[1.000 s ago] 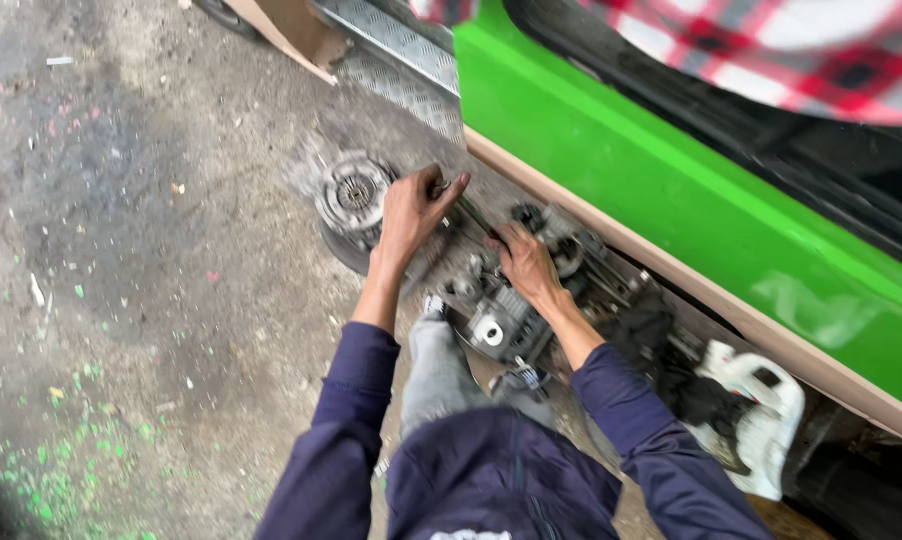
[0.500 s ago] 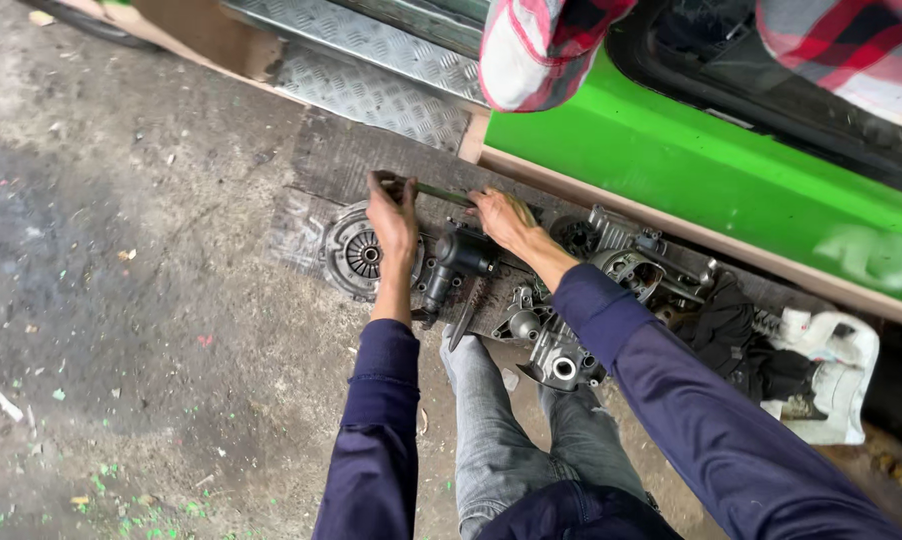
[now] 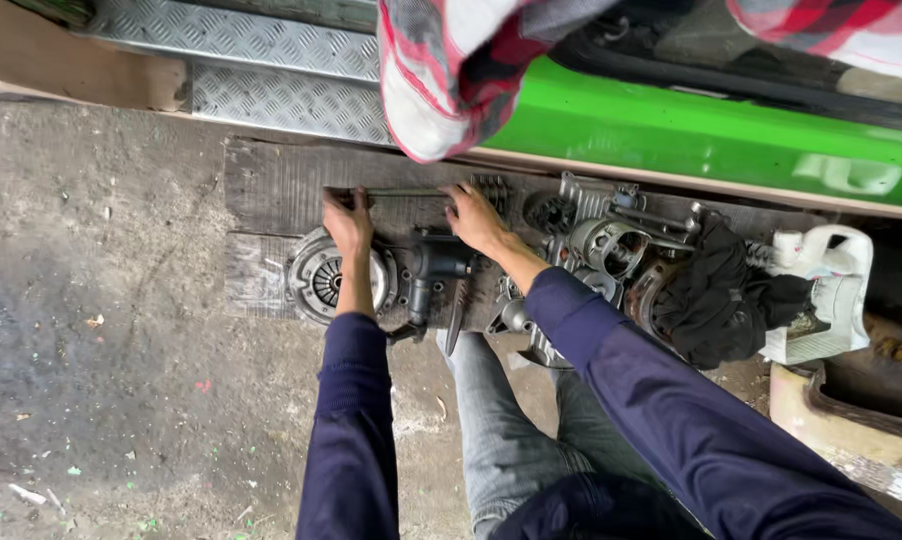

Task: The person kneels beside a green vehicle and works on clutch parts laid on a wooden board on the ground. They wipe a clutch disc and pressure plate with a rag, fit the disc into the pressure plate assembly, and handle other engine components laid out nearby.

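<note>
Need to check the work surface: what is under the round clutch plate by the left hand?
The round clutch plate lies on a dark wooden board set on the gritty ground. The left hand and forearm cover its right edge, so that part is hidden.

sleeves: navy blue
jeans: grey
vehicle body panel, 1 o'clock: bright green
shirt, 12 o'clock: red-white plaid
step plate: silver diamond tread
rag: black
jug: white

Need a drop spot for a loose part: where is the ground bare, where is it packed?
Bare: the concrete floor left of the round clutch plate, and the dark mat above the plate, left of the left hand. Crowded: right of the right hand, metal engine parts, black rag and white jug lie packed together.
</note>
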{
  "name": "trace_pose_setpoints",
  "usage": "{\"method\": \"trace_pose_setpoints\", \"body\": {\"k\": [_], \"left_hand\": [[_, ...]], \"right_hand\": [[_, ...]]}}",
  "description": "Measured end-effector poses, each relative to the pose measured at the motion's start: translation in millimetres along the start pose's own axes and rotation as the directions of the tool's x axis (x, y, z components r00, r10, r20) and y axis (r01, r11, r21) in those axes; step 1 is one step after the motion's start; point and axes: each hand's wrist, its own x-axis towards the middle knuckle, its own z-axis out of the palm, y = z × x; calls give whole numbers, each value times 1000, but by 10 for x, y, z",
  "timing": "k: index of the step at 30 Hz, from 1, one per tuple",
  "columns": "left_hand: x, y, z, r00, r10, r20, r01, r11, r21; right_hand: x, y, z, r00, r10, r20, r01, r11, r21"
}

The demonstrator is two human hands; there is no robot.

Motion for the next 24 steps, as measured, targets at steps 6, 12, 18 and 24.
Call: {"method": "trace_pose_setpoints", "body": {"k": [6,12,18,24], "left_hand": [[33,-91,165,998,38,-44,-31,987,156],[-310,121,277,963,270,-2,-247,886,392],[-1192,576,685,939,243,245,-219,968,-121],[-2288,1182,1559,820,305,484,-296,950,-98]], "right_hand": [[-567,202,-52,945,247,213,-290,936,200],[-1704,744,-241,993,118,-26,-103,937,335],[-2619,1288,-658,898,424,-119,-320,814,484],[-3050,1658,-1281,848,393,-356,-254,891,377]]}}
